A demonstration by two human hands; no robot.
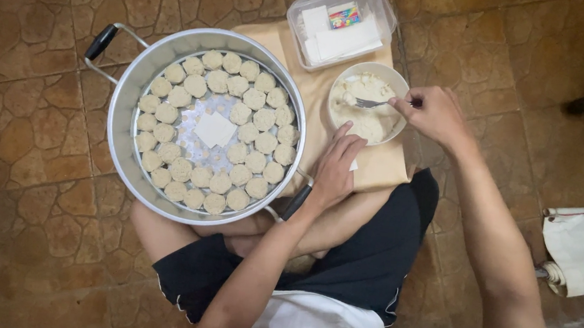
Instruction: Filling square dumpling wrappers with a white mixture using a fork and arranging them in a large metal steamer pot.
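I sit cross-legged on the tiled floor (26, 181) with a brown board (378, 161) laid in front of my knees. My right hand (434, 113) is closed around the handle of a fork (371, 103), whose tines rest in the pale filling inside the white bowl (344, 78) on the board. My left hand (334, 167) lies flat, fingers loosely together and holding nothing, on the board just below the bowl, touching a small white wrapper square (354, 166). To my left stands a round metal steamer pan (125, 91) with black handles; rows of small round dumplings (254, 99) ring its perforated tray, and a few white wrappers (214, 129) lie in its middle. Beyond the bowl sits a clear plastic box (379, 1) holding more white sheets.
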